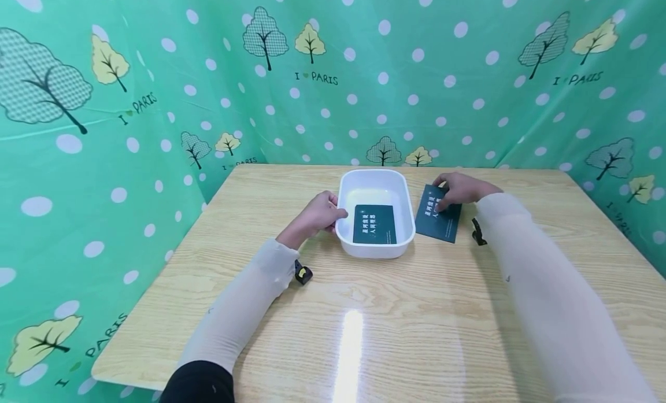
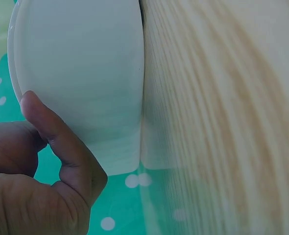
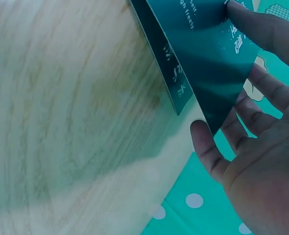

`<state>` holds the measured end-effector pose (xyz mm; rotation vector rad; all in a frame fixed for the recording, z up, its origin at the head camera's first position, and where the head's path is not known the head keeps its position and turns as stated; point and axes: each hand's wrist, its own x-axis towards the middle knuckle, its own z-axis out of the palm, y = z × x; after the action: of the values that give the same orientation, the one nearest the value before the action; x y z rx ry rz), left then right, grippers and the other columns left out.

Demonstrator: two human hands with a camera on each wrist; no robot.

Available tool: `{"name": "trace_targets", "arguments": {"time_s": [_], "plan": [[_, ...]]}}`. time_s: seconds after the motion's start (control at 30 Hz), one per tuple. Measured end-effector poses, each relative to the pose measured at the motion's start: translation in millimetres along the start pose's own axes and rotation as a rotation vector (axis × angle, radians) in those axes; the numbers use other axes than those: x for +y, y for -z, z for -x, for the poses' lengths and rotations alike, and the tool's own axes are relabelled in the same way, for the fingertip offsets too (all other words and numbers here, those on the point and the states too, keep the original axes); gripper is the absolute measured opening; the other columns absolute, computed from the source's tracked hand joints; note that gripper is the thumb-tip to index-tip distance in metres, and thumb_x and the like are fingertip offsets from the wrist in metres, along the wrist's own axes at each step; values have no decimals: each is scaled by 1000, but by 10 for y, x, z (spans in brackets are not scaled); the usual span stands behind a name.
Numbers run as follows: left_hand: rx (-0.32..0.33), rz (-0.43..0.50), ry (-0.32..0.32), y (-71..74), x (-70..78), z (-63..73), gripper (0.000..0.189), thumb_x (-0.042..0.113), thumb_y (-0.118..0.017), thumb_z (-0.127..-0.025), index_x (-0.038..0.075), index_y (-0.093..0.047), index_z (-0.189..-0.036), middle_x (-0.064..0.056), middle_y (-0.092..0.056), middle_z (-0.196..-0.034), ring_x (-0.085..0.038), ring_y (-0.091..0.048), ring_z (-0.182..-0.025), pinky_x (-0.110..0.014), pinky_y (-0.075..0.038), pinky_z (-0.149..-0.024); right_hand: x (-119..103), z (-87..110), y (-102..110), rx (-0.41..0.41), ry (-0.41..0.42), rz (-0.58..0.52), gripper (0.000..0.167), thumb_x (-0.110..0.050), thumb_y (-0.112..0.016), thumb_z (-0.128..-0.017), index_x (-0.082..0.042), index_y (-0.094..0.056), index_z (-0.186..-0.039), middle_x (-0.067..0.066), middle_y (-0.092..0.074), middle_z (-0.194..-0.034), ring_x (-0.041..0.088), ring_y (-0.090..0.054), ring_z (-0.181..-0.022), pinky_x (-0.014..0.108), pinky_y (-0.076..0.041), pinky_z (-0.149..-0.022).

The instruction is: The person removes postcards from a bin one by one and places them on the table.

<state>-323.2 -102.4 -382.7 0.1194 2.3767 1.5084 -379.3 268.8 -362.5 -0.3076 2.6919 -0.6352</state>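
Note:
A white plastic basin [image 1: 377, 251] stands on the table, with a dark green card [image 1: 374, 224] printed in white characters lying inside. My left hand [image 1: 318, 212] grips the basin's left rim, thumb over the edge and the other fingers outside. The left wrist view shows that hand [image 2: 61, 161] at the basin's smooth outer wall [image 2: 85, 73]. To the basin's right, my right hand [image 1: 460, 190] pinches another dark green card [image 1: 434, 221] at its far edge. In the right wrist view that card [image 3: 203, 58] is tilted, and a second green surface [image 3: 176, 90] with white lettering shows under it.
A light wood-grain table [image 1: 406, 322] spreads around the basin, with a bright light reflection near its front. A green curtain [image 1: 333, 125] with white dots and trees hangs behind and along the left side. Dark straps [image 1: 302, 272] sit at both wrists.

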Motion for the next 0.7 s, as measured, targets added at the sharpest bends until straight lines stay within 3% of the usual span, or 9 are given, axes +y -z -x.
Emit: {"name": "trace_targets", "arguments": {"time_s": [0.4,0.7], "plan": [[0,-6,4,2,-11,-2,26,5,-64,-97,2,-43,-113,-15,-64,-80,-16,-59,-54,-27,-54,-50,42,2,-98,-42,1,28,76,-24,-80,-88,4,-43,-148,40,-40,-148,55,-45,-133,70,-33,-113],[2,1,6,4,-18,-9,27,5,-64,-97,1,-43,-113,-17,-64,-83,-17,-60,-55,-27,-55,-51,34,1,-86,-25,7,25,70,-24,-79,-90,2,-47,-146,38,-46,-144,52,-50,-128,70,-39,-109]]}}
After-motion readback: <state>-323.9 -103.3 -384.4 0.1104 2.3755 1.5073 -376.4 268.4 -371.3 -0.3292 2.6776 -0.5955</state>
